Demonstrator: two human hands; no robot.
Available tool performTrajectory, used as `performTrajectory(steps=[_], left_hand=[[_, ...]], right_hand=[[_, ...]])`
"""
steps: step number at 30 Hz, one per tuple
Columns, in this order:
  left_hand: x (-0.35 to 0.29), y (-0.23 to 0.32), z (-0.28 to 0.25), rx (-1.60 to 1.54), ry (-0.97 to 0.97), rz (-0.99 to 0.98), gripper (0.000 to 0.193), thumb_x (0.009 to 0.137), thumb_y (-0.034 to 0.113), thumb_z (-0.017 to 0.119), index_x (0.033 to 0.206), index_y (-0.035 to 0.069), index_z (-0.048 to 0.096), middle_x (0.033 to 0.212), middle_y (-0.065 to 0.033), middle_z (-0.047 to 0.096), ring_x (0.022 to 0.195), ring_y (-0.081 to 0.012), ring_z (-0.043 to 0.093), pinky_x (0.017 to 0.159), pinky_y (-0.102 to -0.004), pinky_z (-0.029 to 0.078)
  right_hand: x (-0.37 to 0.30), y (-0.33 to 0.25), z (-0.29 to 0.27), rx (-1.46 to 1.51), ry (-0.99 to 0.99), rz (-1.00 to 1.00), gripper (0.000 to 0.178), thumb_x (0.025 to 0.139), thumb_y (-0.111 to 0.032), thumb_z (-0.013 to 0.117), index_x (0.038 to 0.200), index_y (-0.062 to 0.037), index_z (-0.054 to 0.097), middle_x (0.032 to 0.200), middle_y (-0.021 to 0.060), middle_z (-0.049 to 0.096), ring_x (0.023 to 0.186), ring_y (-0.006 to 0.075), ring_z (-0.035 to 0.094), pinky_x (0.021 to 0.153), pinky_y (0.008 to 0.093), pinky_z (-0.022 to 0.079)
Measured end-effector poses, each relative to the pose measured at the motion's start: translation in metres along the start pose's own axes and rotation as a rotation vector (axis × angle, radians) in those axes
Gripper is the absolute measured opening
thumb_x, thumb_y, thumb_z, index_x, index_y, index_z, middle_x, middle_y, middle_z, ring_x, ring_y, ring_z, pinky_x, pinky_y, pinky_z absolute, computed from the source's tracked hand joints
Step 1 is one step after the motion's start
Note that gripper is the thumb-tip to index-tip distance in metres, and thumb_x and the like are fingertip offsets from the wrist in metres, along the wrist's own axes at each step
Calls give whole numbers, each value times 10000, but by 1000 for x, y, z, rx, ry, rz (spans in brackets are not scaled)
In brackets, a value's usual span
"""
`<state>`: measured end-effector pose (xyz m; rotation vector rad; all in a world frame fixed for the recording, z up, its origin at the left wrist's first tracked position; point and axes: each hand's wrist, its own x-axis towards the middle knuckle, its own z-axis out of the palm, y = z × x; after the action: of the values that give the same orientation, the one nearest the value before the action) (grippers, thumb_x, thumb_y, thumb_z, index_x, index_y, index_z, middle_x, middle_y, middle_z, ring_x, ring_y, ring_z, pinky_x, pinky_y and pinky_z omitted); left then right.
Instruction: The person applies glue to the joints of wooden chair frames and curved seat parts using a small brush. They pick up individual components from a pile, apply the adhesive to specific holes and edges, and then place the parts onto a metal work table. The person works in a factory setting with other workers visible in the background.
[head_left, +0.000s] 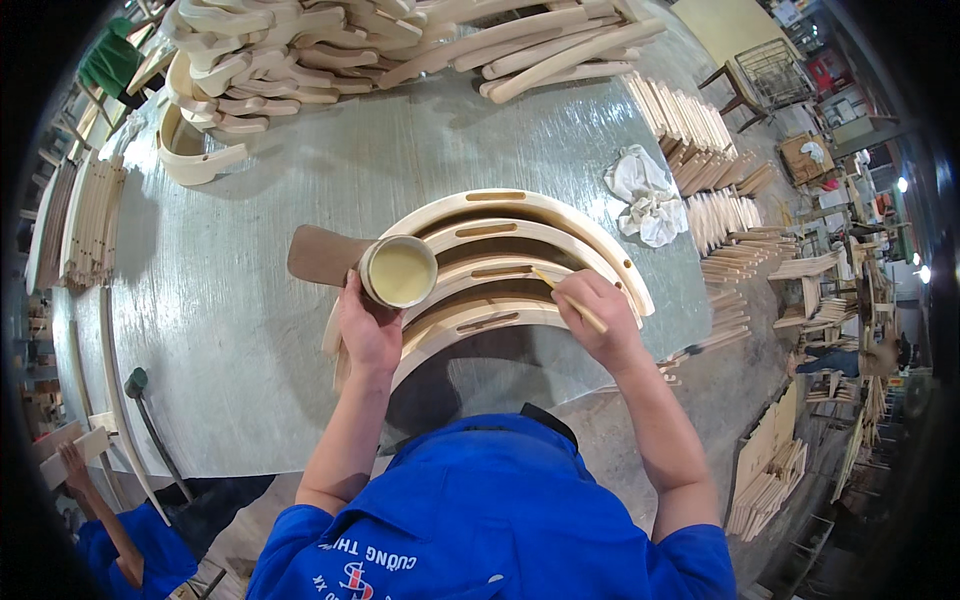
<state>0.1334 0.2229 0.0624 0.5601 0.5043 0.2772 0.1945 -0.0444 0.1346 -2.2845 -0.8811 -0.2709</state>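
Note:
My left hand is wrapped round a cup of pale yellow liquid that looks like glue. Beside the cup a flat brown piece with rounded corners sticks out to the left; whether it is joined to the cup I cannot tell. In my right hand is a thin wooden stick, pinched like a pen. Its tip is at the right end of a slot in one of several curved wooden rails. These arcs stand side by side in front of me, each with a long slot on its upper edge.
The rails rest on a grey-green table. Curved wooden parts are piled at its far side, and crumpled white cloths lie at the right. Stacked wooden sticks stand beyond the right edge. Another person in blue works at lower left.

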Motion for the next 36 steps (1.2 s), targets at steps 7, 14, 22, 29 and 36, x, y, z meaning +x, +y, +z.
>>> performTrajectory(steps=[7, 14, 22, 29, 36], left_hand=[[-16, -13, 2, 103, 92, -20, 332, 976, 304, 365, 1213, 94, 464, 1192, -46, 554, 1066, -185, 564, 860, -343, 491], [-49, -25, 23, 86, -1, -56, 319, 973, 276, 375, 1230, 98, 435, 1164, -50, 570, 1052, -185, 579, 855, -359, 509], [-58, -30, 10, 50, -12, -149, 381, 982, 345, 302, 1210, 100, 485, 1171, -58, 576, 1048, -195, 578, 867, -392, 475], [-60, -36, 13, 60, 5, -159, 391, 980, 347, 309, 1221, 87, 472, 1166, -69, 577, 1052, -208, 576, 866, -403, 480], [-63, -42, 19, 49, -41, -164, 377, 977, 332, 319, 1222, 84, 463, 1163, -77, 575, 1062, -217, 574, 861, -421, 493]], right_hand=[[-2, -41, -6, 657, 204, 242, 57, 868, -54, 597, 863, -15, 556, 773, 73, 594, 693, 126, 574, 638, 242, 463], [-6, -37, 25, 925, 174, 498, 126, 903, -128, 579, 878, -11, 537, 698, 74, 606, 606, 93, 575, 586, 224, 485], [-27, -16, 24, 1491, 150, 705, 33, 883, -50, 539, 904, -26, 545, 810, 116, 632, 682, 196, 620, 679, 332, 520], [-35, -15, 27, 1575, 229, 767, 12, 873, -55, 548, 870, -56, 559, 827, 94, 627, 685, 170, 615, 672, 321, 522], [-46, 1, 45, 1611, 280, 1046, 145, 893, -179, 593, 777, -113, 537, 685, 40, 590, 573, 122, 574, 543, 283, 500]])
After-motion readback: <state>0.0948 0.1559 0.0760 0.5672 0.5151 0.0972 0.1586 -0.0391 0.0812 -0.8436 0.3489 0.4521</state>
